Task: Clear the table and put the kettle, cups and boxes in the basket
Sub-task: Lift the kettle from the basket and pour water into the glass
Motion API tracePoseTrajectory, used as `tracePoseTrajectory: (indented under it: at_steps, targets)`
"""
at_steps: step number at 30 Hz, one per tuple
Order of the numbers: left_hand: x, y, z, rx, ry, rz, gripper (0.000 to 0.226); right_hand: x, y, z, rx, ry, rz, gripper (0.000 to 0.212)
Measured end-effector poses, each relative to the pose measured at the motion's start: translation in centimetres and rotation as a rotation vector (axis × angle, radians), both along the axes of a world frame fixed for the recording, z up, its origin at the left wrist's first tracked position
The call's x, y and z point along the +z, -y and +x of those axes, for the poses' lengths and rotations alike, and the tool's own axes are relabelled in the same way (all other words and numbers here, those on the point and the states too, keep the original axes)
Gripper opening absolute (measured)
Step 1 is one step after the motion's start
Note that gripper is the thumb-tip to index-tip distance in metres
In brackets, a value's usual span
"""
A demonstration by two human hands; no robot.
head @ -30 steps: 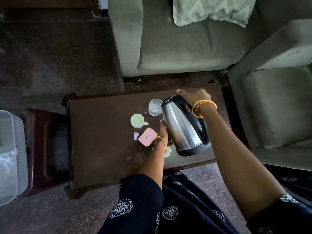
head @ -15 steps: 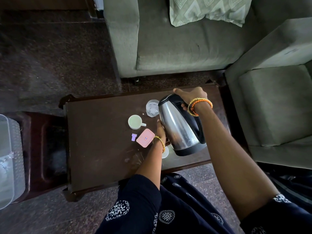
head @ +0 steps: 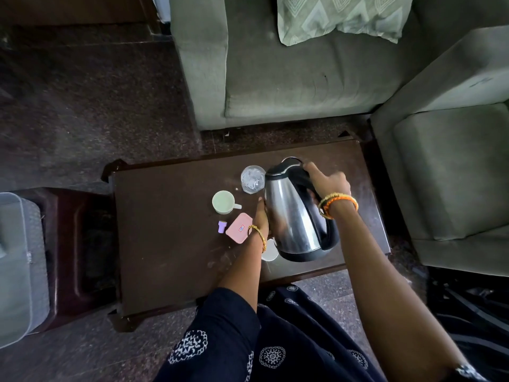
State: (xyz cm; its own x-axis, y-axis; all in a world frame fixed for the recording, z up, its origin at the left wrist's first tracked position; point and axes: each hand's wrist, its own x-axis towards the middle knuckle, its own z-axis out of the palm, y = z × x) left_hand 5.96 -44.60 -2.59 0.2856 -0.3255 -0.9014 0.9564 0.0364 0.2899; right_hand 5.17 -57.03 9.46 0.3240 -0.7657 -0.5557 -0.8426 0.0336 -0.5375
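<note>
Fingers of our right hand (head: 327, 180) are curling shut around the black handle of the kettle (head: 294, 213), and our left hand (head: 261, 216) is pressing flat against its steel side, fingers together and straight. We are holding the kettle tilted over the near right part of the table (head: 170, 244); whether its base is touching the wood, we cannot tell. It is a brushed, shiny metal cone with a black plastic lid, handle and foot ring.

Peeking out from under its base is a white round object (head: 269, 254), mostly hidden, hard to name. Just beside the lid is sitting a clear glass (head: 252, 180), ribbed and catching light. Left of that, a pale green cup (head: 223, 202) is standing with its small handle pointing right. Nearer us, a pink box (head: 239, 228), flat with rounded corners and a small label, is lying partly under our left wrist, and a tiny purple piece (head: 222, 226) is sitting just beside it.

We are wearing a gold bangle on the left wrist, gold and orange ones on the right. The table is dark, glossy wood with scuffs. At the far left, a translucent basket (head: 19, 266) is resting on a dark stool (head: 77, 249), cut off by the edge. Beyond, grey-green sofas (head: 275, 78) are looking soft and matte.
</note>
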Motion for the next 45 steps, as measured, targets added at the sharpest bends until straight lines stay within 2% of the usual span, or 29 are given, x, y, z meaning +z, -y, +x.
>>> tracePoseTrajectory:
  at_steps: [3,9,15,20,24,28,31,37,42,45]
  targets:
    - [0.3,-0.6,0.2,-0.044,0.058,0.020,0.062,-0.9,-0.5,-2.3,-0.085,0.048,0.045,0.063]
    - [1.4,-2.4,0.1,-0.086,0.111,0.084,0.045,-2.0,-1.1,-6.3,-0.156,0.263,0.091,0.046]
    - [2.0,-4.1,-0.9,0.143,0.236,0.219,0.031,-2.7,-2.3,-8.9,-0.111,0.454,0.115,0.046]
    - [1.9,-6.2,-3.1,0.252,0.498,0.574,0.029,-2.9,-4.2,-9.6,-0.051,0.579,0.195,0.053]
    - [1.9,-8.6,-4.5,0.358,0.512,0.708,0.022,-3.9,-6.8,-9.6,0.087,0.594,0.246,0.051]
    - [1.4,-11.7,-5.5,0.502,0.465,0.721,0.022,-4.4,-9.7,-9.4,0.200,0.584,0.284,0.054]
    - [1.2,-14.8,-6.1,0.641,0.434,0.699,0.026,-4.1,-12.8,-9.1,0.292,0.590,0.323,0.053]
    - [2.4,-22.0,-6.7,0.865,0.476,0.823,0.014,-2.1,-21.3,-7.8,0.393,0.635,0.354,0.051]
    - [4.3,-31.8,-5.1,1.032,0.579,0.883,0.012,1.4,-31.2,-5.4,0.430,0.744,0.462,0.043]
    - [5.2,-39.4,-3.4,1.081,0.629,0.919,0.019,3.3,-38.4,-3.4,0.405,0.846,0.523,0.047]
